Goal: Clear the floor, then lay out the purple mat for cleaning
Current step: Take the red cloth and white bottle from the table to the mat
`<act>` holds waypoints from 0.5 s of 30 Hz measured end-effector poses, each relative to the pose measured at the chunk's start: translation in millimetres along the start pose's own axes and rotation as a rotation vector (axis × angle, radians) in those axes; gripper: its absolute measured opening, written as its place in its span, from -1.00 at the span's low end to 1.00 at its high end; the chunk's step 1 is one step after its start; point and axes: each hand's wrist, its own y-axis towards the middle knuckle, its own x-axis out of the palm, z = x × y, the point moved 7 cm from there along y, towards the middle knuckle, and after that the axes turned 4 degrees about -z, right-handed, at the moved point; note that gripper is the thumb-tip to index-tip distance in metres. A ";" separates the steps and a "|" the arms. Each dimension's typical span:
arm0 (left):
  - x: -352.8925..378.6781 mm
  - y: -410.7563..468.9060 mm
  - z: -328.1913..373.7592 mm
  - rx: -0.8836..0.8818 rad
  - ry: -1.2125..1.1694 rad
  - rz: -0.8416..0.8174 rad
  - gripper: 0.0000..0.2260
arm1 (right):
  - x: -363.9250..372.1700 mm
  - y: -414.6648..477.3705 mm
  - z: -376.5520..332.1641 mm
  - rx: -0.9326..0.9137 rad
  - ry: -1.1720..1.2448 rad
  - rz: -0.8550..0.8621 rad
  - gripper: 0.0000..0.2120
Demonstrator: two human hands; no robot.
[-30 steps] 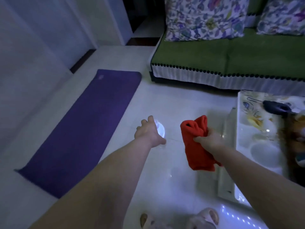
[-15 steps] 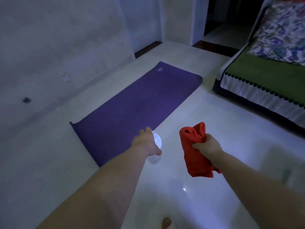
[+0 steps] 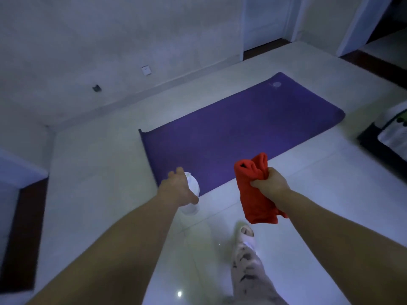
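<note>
Since the purple mat (image 3: 242,133) is already lying unrolled and flat on the pale tiled floor (image 3: 94,172), running roughly along the wall (image 3: 110,40) with its near short edge curling up a touch, I'm guessing the laying-out part is pretty much done and the person is gearing up for the actual cleaning. Left grip (image 3: 178,188) is wrapping around a white bottle (image 3: 192,190), fingers curled over the top of it, and it's hanging right over the mat's near corner. Can't see a nozzle from this angle, so I'm only assuming it's a sprayer, but holding it out front like that is making sense if the plan is wetting the mat first. Right grip (image 3: 269,183) is clenching tight on a red cloth (image 3: 253,199), bunched at the top with the rest dangling loose below the fist, so it's sitting ready to wipe without a re-grab. Both arms are reaching forward, apart from each other, and neither thing is touching the mat. One foot in a light slipper (image 3: 245,232) is standing on the tiles near the mat's long edge, not on it, which is probably keeping the surface clean. Some blurry furniture corner (image 3: 389,137) is poking in at the far right.
</note>
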 end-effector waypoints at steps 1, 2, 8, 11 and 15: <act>-4.6 10.3 -5.1 -0.025 -0.007 -0.008 -0.18 | 4.4 16.5 -8.2 -0.003 -0.006 -0.016 -0.61; -8.2 18.2 -7.8 -0.038 -0.013 -0.017 -0.16 | 7.5 30.4 -14.5 -0.003 -0.008 -0.030 -0.60; -37.4 78.3 -26.7 -0.139 -0.078 -0.042 -0.13 | 34.5 120.7 -64.8 0.003 -0.070 -0.141 -0.55; -48.1 97.7 -39.1 -0.173 -0.107 -0.013 -0.14 | 48.8 151.3 -92.1 -0.030 -0.112 -0.163 -0.56; -55.3 116.2 -62.7 -0.205 -0.165 -0.016 -0.10 | 82.9 175.3 -124.3 -0.039 -0.145 -0.220 -0.57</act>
